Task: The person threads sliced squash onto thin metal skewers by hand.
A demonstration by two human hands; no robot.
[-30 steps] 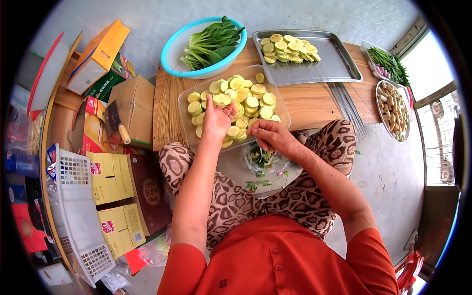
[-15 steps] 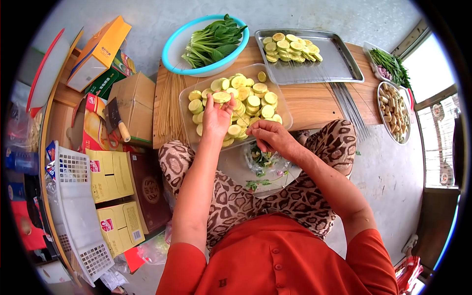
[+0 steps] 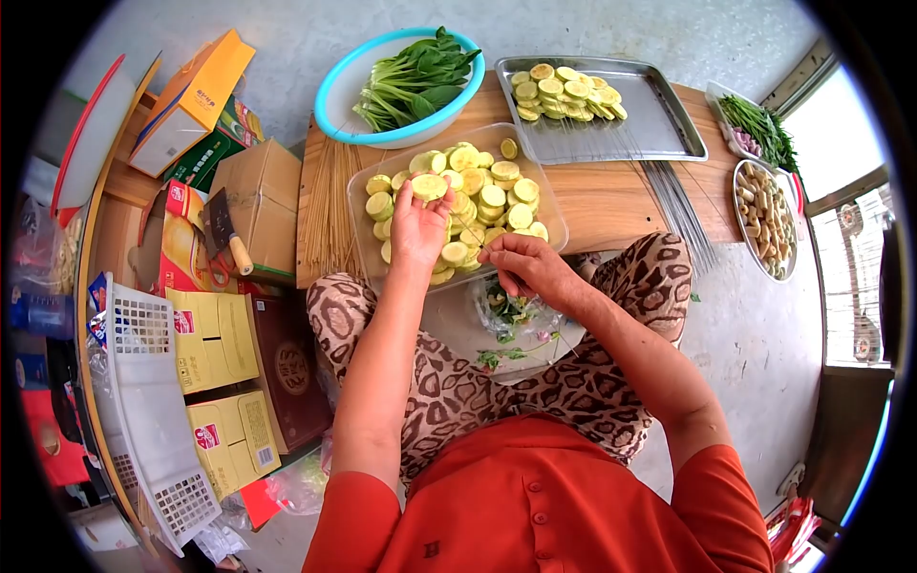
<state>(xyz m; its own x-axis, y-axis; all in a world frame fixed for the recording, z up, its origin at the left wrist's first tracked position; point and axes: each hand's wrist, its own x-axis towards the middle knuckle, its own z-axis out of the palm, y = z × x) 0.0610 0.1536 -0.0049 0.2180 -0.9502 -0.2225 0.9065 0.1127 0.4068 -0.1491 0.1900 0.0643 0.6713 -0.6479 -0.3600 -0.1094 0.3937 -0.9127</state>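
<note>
Between the fingers of my left hand (image 3: 420, 224) is a round zucchini slice (image 3: 429, 187), held above the clear tub. The tub (image 3: 556, 229) is full of pale green zucchini slices (image 3: 492, 196). My right hand (image 3: 523, 265) is closed in a pinch at the tub's near right edge; a thin skewer seems to be in it, though it is hardly visible. Skewered zucchini slices (image 3: 564, 93) lie on the left part of a metal tray (image 3: 664, 119) behind.
A blue-rimmed basin (image 3: 330, 105) of leafy greens (image 3: 415, 81) stands behind the tub. Bamboo skewers (image 3: 334, 205) lie left, metal skewers (image 3: 678, 210) right. Farther right is a plate of skewered food (image 3: 764, 220). Boxes (image 3: 215, 344) and a cleaver (image 3: 222, 224) are at left.
My left hand and the slice have shifted very slightly left. My right hand has stayed in nearly the same place.
</note>
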